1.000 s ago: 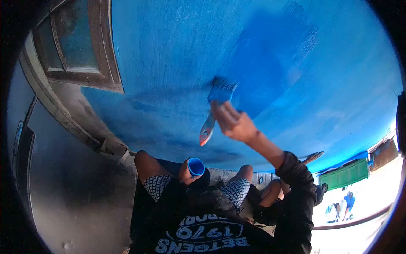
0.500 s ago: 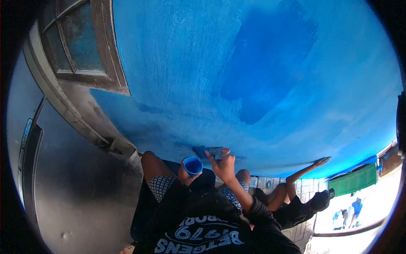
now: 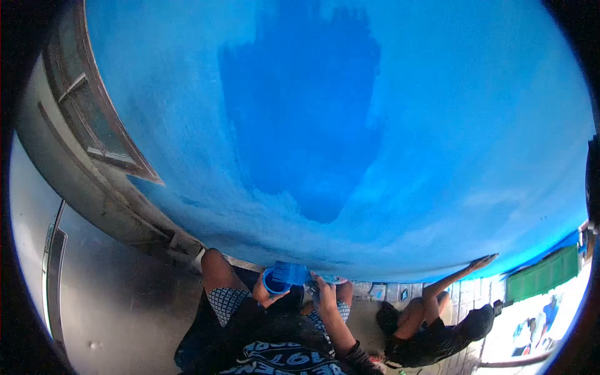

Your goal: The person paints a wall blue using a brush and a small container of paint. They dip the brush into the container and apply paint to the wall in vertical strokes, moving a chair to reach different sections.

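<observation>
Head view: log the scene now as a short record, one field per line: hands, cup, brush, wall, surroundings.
Left hand: holds the blue cup
Right hand: grips the paintbrush
Brush position: bristles over the cup's opening; contact with rim unclear
Wall: lighter blue around a darker blue patch
Left side: framed window
Right side: another person seated, arm raised toward the wall

Layout: wall [image 3: 437,125], window [image 3: 94,119] at its left edge; before its lower edge, cup [image 3: 271,282], brush [image 3: 291,274] at its mouth, and (farther right) another person [image 3: 437,337].
</observation>
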The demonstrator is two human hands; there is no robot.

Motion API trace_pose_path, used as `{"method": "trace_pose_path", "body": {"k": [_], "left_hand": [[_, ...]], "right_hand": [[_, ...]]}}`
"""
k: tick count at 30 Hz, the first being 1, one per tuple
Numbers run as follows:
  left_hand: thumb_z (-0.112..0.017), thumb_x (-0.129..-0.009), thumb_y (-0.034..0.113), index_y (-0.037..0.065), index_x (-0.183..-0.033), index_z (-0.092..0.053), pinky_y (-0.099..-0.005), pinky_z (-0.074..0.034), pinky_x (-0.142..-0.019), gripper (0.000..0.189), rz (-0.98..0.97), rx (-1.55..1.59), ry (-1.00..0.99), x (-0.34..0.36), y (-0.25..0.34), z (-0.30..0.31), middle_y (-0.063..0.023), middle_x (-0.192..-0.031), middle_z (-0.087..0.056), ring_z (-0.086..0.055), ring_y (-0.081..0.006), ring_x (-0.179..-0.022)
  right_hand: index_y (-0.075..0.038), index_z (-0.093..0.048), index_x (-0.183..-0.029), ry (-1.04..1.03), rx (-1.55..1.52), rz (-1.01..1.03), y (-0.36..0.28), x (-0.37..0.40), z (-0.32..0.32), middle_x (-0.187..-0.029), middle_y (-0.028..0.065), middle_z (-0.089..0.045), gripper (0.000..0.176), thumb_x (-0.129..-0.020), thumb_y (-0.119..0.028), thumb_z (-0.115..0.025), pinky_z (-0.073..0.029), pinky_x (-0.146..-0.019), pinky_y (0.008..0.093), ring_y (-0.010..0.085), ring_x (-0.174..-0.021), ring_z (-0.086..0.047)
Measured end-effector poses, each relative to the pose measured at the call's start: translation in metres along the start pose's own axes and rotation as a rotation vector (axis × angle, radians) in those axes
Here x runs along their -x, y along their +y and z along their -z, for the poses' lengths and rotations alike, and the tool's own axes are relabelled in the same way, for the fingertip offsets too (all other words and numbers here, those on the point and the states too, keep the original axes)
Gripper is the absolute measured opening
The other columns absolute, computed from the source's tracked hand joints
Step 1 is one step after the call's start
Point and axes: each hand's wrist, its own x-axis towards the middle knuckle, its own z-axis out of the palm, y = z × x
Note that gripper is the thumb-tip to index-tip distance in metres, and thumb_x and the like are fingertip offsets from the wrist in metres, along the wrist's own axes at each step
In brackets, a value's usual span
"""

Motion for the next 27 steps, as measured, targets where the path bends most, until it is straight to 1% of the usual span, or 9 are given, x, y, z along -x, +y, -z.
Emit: {"method": "trace_pose_path", "body": {"k": [4,7,14,18,19,20,21,24,27], "left_hand": [[-0.095,-0.065,0.024,0.004,-0.134,-0.044,-0.0452,-0.051,-0.098,0.089,0.045,-0.130,-0.033,-0.002,0.073,-0.020,-0.0151,-0.126,-0.061,-0.062,-0.0295,-0.117],[-0.096,-0.065,0.025,0.004,-0.134,-0.044,-0.0446,-0.051,-0.098,0.089,0.078,-0.230,-0.062,-0.004,0.125,-0.031,-0.0148,-0.126,-0.061,-0.061,-0.0291,-0.117],[-0.095,-0.065,0.033,0.005,-0.135,-0.044,-0.0427,-0.049,-0.100,0.091,0.022,-0.524,-0.093,-0.018,0.205,-0.044,-0.0143,-0.126,-0.061,-0.062,-0.0289,-0.117],[-0.094,-0.067,0.033,0.004,-0.133,-0.046,-0.0423,-0.048,-0.100,0.088,0.050,-0.599,-0.089,-0.022,0.208,-0.033,-0.0139,-0.125,-0.060,-0.061,-0.0274,-0.116],[-0.094,-0.067,0.033,0.004,-0.133,-0.046,-0.0425,-0.047,-0.100,0.086,0.145,-0.367,-0.058,-0.019,0.210,-0.027,-0.0140,-0.125,-0.061,-0.060,-0.0272,-0.117],[-0.095,-0.067,0.031,0.004,-0.133,-0.046,-0.0424,-0.048,-0.099,0.086,0.141,-0.376,-0.130,-0.012,0.220,-0.015,-0.0139,-0.124,-0.061,-0.060,-0.0274,-0.117],[-0.095,-0.067,0.030,0.004,-0.133,-0.046,-0.0423,-0.048,-0.099,0.087,0.105,-0.380,-0.220,-0.021,0.231,-0.008,-0.0138,-0.124,-0.061,-0.061,-0.0277,-0.116],[-0.095,-0.067,0.024,0.004,-0.133,-0.047,-0.0430,-0.048,-0.097,0.084,-0.189,-0.354,-0.101,-0.035,0.264,0.001,-0.0129,-0.122,-0.063,-0.062,-0.0284,-0.113],[-0.096,-0.065,0.020,0.004,-0.134,-0.047,-0.0442,-0.048,-0.097,0.086,-0.175,-0.549,-0.148,-0.036,0.209,0.044,-0.0129,-0.122,-0.062,-0.061,-0.0287,-0.114]], "right_hand": [[-0.003,-0.064,-0.104,-0.006,-0.110,-0.022,-0.009,0.000,0.050,-0.090,0.0051,-0.065,0.020,-0.096,-0.020,-0.057,-0.046,-0.060,0.0316,0.0187,-0.075,-0.061],[-0.003,-0.065,-0.105,-0.040,-0.226,-0.114,-0.031,0.016,0.068,-0.089,0.0060,-0.065,0.024,-0.097,-0.025,-0.058,-0.046,-0.062,0.0321,0.0191,-0.076,-0.061],[-0.005,-0.061,-0.114,-0.091,-0.439,-0.172,-0.043,0.038,0.029,-0.095,0.0064,-0.065,0.034,-0.098,-0.034,-0.057,-0.045,-0.059,0.0303,0.0191,-0.080,-0.059],[-0.005,-0.057,-0.123,-0.193,-0.406,-0.139,-0.041,0.025,0.008,-0.101,0.0050,-0.064,0.041,-0.096,-0.035,-0.061,-0.043,-0.058,0.0282,0.0169,-0.084,-0.059],[-0.006,-0.056,-0.125,-0.232,-0.361,-0.153,-0.040,0.023,0.009,-0.101,0.0046,-0.063,0.041,-0.096,-0.035,-0.062,-0.043,-0.059,0.0277,0.0165,-0.084,-0.059],[-0.005,-0.057,-0.120,-0.133,-0.350,-0.192,-0.048,0.020,0.006,-0.098,0.0044,-0.063,0.036,-0.096,-0.031,-0.062,-0.042,-0.056,0.0259,0.0160,-0.079,-0.059],[-0.007,-0.057,-0.117,-0.359,-0.307,-0.285,-0.075,0.019,0.011,-0.092,0.0038,-0.062,0.032,-0.096,-0.030,-0.062,-0.041,-0.052,0.0249,0.0160,-0.073,-0.059],[-0.010,-0.059,-0.121,-0.304,-0.091,-0.108,-0.138,0.006,-0.019,-0.093,0.0062,-0.063,0.039,-0.094,-0.039,-0.065,-0.036,-0.046,0.0236,0.0150,-0.067,-0.055],[-0.011,-0.060,-0.119,-0.397,-0.101,-0.100,-0.146,0.007,-0.028,-0.096,0.0050,-0.063,0.037,-0.094,-0.037,-0.065,-0.036,-0.041,0.0236,0.0151,-0.069,-0.058]]}}
